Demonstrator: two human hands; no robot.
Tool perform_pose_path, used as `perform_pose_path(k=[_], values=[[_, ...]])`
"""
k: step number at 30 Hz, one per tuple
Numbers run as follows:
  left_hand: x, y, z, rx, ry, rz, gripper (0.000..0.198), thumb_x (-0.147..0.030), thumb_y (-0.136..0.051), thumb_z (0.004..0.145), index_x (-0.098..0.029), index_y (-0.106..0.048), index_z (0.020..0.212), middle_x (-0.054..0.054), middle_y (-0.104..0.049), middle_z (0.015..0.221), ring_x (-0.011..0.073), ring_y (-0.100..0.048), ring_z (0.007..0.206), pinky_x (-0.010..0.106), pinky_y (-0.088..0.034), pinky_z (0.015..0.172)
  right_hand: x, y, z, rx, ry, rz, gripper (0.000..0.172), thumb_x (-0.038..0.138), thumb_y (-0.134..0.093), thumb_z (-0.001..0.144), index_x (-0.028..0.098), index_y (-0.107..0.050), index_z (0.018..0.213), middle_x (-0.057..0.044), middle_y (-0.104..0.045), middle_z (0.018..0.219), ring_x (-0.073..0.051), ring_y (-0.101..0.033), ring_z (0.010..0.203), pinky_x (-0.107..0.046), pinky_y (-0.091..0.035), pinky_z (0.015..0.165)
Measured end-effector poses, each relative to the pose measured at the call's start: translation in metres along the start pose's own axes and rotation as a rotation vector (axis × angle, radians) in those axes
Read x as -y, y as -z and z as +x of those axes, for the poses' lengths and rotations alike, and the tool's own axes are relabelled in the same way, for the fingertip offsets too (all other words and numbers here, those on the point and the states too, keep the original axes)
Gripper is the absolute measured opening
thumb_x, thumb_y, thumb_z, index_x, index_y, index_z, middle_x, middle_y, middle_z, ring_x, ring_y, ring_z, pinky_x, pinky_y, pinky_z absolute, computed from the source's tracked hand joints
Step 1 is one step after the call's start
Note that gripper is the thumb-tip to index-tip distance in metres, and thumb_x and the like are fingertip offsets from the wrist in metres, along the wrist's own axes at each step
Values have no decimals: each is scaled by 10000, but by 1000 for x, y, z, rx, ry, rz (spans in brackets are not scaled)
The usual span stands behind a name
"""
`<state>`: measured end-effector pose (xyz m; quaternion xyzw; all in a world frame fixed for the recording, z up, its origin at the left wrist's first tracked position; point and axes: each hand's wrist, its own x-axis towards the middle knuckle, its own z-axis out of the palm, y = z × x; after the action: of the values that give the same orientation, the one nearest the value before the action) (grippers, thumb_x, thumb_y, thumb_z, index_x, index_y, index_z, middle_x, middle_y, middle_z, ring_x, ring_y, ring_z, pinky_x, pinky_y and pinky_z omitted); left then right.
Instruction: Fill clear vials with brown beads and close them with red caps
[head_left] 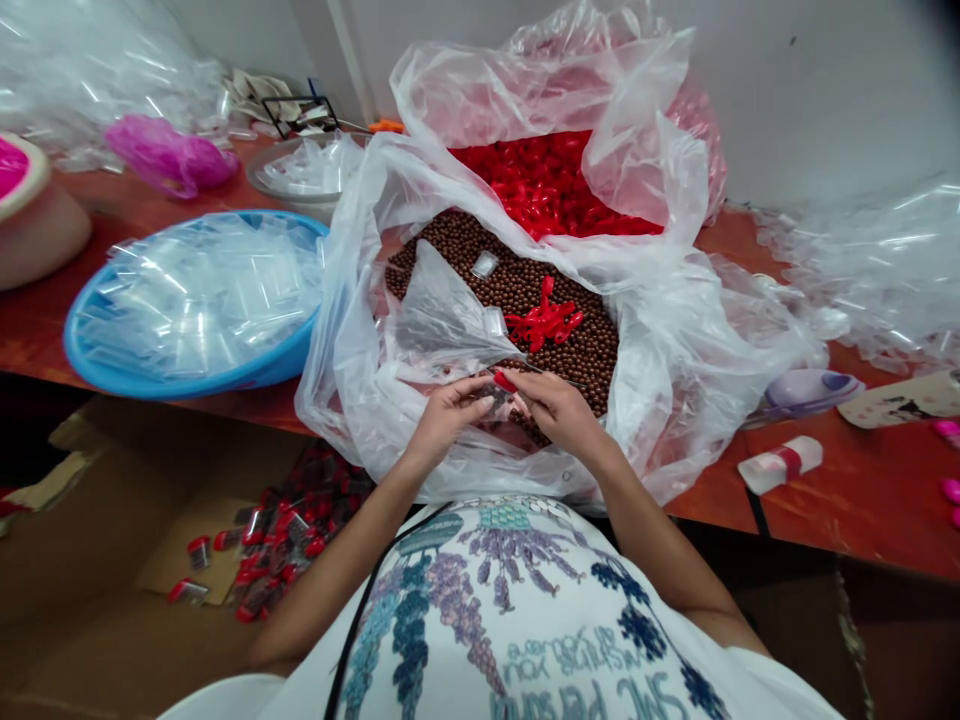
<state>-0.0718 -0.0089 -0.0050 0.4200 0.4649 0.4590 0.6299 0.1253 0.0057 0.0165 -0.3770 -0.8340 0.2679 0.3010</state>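
Over the near rim of a plastic-lined heap of small brown balls (592,345), my two hands meet. My left hand (448,418) is closed on a small clear container, partly hidden by the fingers. The fingers of my right hand (559,408) pinch a red cap (504,380) at the container's end. Just beyond them, a translucent plastic cone (442,310) lies tilted on the balls. To its right is a small pile of red caps (546,318). One clear container (484,264) rests on the balls farther back.
Behind is a bag of red caps (525,185). A blue basin (97,350) at left holds clear plastic pieces. Below left, a cardboard box (112,530) contains several filled, red-capped containers (277,540). At right lie a lilac object (810,390) and a white roll with a red band (780,465).
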Motion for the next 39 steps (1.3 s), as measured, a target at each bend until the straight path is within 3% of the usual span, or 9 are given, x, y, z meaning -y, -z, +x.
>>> perform_pose_path(k=[7,16,19,22,24,30,32,36,39], values=[[1,-2,-1,3,26,-3,407,-290,-761,677,-168,-709,1062,64,-714,996,178,-654,793,303,-523,756,0,-13,-4,-46,57,-92,445,170,-444,918,168,-462,1363,-103,-551,1337,-197,-496,1261,-402,-420,1044],[5,-19,-5,-11,123,-235,420,-263,-798,615,-144,-708,1008,56,-701,896,178,-645,750,350,-556,697,-2,-31,-4,-296,-144,40,301,281,-462,941,231,-628,1187,-54,-683,1148,-181,-628,1085,-350,-492,965],[7,-21,-4,-68,103,-273,402,-228,-809,592,-145,-712,973,43,-695,874,153,-631,744,299,-532,702,-2,-31,-6,-240,-71,-33,374,315,-519,912,196,-563,1264,-90,-640,1221,-211,-586,1145,-384,-462,995],[9,-22,-3,-129,91,-309,402,-205,-817,572,-149,-701,953,28,-685,855,127,-617,747,236,-497,674,-7,-33,-8,-141,-22,-133,654,419,-664,797,170,-442,1360,-128,-565,1312,-268,-526,1201,-447,-431,1013],[9,-24,-2,-134,94,-334,397,-199,-827,560,-157,-686,928,13,-676,848,115,-613,756,213,-484,674,-11,-34,-9,-121,-7,-175,722,430,-689,766,160,-405,1373,-139,-548,1322,-282,-514,1201,-463,-429,1004],[3,-33,3,-27,257,-414,396,-527,-664,735,-163,-632,888,35,-662,784,155,-627,718,254,-495,645,-11,-37,-12,-139,47,-207,667,402,-676,756,135,-430,1315,-165,-558,1282,-288,-507,1181,-460,-436,979],[7,-38,5,-81,303,-384,375,-526,-635,751,-174,-608,875,18,-639,719,150,-607,639,259,-483,583,-8,-38,-12,-151,78,-202,651,406,-673,749,135,-444,1294,-170,-563,1264,-288,-499,1186,-468,-425,986],[24,-47,6,-290,204,-303,233,-395,-607,760,-180,-520,733,-28,-565,644,116,-563,616,230,-463,581,-1,-37,-13,-156,124,-230,604,419,-674,741,128,-493,1238,-167,-594,1195,-292,-493,1188,-463,-411,988],[25,-49,4,-284,164,-296,232,-410,-554,769,-184,-507,747,-26,-555,653,121,-566,649,230,-464,600,2,-34,-17,-119,84,-272,590,427,-664,761,164,-490,1260,-143,-587,1221,-293,-481,1203,-456,-398,987]])
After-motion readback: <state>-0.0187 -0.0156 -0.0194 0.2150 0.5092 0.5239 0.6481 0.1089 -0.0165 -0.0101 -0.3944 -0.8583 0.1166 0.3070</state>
